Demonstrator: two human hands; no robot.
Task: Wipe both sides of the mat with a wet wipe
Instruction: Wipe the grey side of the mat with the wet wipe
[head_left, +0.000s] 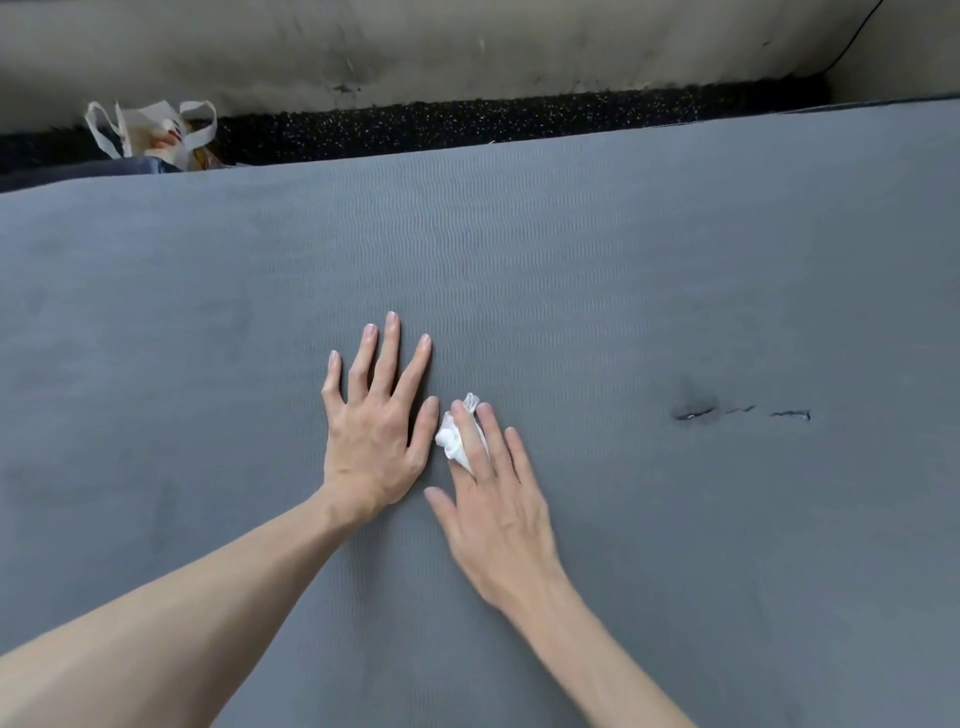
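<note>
A grey ribbed mat (597, 270) lies flat and fills most of the view. My left hand (371, 421) rests flat on it near the middle, fingers spread and straight. Just to its right, my right hand (493, 499) lies on the mat with straight fingers pressing a crumpled white wet wipe (454, 439) against the surface. The wipe sticks out from under the index and middle fingers, close to my left thumb.
The mat has small tears and a dent (696, 410) to the right of my hands. Beyond its far edge runs a strip of dark speckled floor (467, 122) and a stained pale wall (415, 47). A white bag (156, 130) sits at the far left.
</note>
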